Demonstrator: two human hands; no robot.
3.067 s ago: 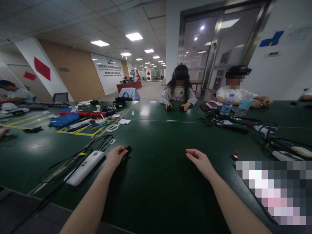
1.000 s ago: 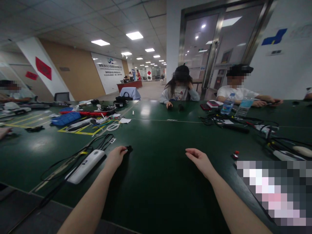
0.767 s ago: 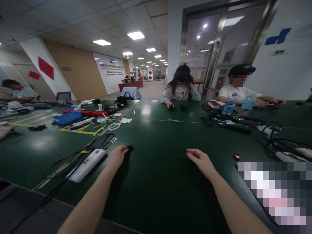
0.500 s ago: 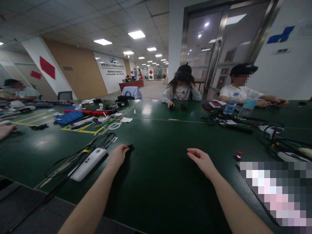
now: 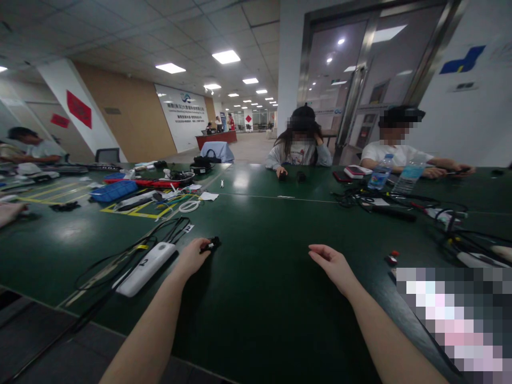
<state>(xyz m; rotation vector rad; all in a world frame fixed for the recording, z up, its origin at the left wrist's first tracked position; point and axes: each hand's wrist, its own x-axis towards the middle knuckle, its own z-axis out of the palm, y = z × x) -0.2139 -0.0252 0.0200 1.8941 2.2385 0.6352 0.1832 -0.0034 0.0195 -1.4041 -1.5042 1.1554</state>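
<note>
My left hand (image 5: 193, 257) is closed on a small black object (image 5: 215, 242) low over the green table (image 5: 256, 277), just right of a white power strip (image 5: 146, 269) marked 2. The object juts out past my fingertips, and a small pale spot shows on it. On the right, my right hand (image 5: 328, 262) has thumb and fingers slightly apart, with nothing between them. Its fingers are curved and point to the left.
Black cables lie around the power strip. Further back left are a blue basket (image 5: 114, 191) and wires. At the right stand two bottles (image 5: 382, 172) beside tangled cables, a small red and black item (image 5: 392, 258) and a blurred-out screen. Two people sit across the table.
The black object has turned slightly in my left hand, and more of it shows at the fingertips. My right hand looks the same.
</note>
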